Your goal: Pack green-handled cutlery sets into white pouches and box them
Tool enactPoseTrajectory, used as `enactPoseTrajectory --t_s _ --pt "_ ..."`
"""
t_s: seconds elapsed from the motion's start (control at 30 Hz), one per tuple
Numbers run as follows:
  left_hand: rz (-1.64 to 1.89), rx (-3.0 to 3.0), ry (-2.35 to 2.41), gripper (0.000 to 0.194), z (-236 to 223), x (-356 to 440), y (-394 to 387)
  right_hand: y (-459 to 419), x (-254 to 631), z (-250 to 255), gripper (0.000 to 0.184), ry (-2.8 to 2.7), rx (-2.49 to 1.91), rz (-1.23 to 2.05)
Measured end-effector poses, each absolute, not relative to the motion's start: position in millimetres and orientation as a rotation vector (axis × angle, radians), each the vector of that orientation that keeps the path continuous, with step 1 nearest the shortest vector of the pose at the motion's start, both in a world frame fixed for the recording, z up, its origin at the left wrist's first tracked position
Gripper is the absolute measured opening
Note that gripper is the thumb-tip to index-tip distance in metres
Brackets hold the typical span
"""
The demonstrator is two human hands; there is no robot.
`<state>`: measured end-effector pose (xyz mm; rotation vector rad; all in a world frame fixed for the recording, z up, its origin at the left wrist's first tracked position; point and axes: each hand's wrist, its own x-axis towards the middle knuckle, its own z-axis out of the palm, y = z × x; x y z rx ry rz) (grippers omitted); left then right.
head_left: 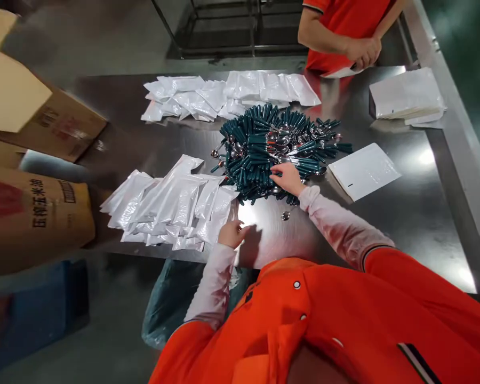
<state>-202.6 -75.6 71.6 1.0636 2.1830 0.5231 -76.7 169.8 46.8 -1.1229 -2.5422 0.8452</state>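
Observation:
My right hand (290, 180) reaches onto the near side of a heap of spoons with dark green handles (260, 152). Its thumb and fingers are a little apart and touch the handles; I make out no spoon held in them. Close to the table's front edge is my left hand (231, 234), just right of a pile of filled white packets (176, 208). Its fingers are loosely bent and apart, with nothing visible in them. One single spoon (285, 215) lies in front of the heap. A stack of flat white bags (364, 170) lies right of the heap.
Another row of white packets (224, 96) lies along the far edge of the metal table (420, 213). More flat bags (408, 95) sit at the far right. Across the table a co-worker's hands (364, 52) hold a white bag. Cardboard boxes (40, 213) stand left.

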Motion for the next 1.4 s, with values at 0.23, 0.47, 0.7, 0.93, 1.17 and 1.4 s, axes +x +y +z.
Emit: enactPoseTrajectory --t_s 0.23,0.47,0.7,0.93,1.17,1.4 --pt "0.509 1.442 1.691 0.023 62 -134 -31 265 -125 51 0.104 -2.913 -0.874 0.487" --pt "0.422 1.16 1.731 0.02 25 -141 -79 265 -139 31 0.08 -2.999 -0.836 0.397" --pt "0.491 1.045 1.738 0.021 9 -155 -84 250 -146 22 0.062 -3.057 -0.783 0.315" --pt "0.626 1.024 1.678 0.018 2 -144 -82 240 -144 20 0.041 -3.058 -0.694 0.418" --pt "0.979 0.841 1.728 0.033 19 -155 -70 242 -149 69 0.017 -2.432 -0.775 1.248" --pt "1.721 0.933 1.73 0.087 54 -165 10 148 -91 95 0.022 -1.976 -0.519 2.069"
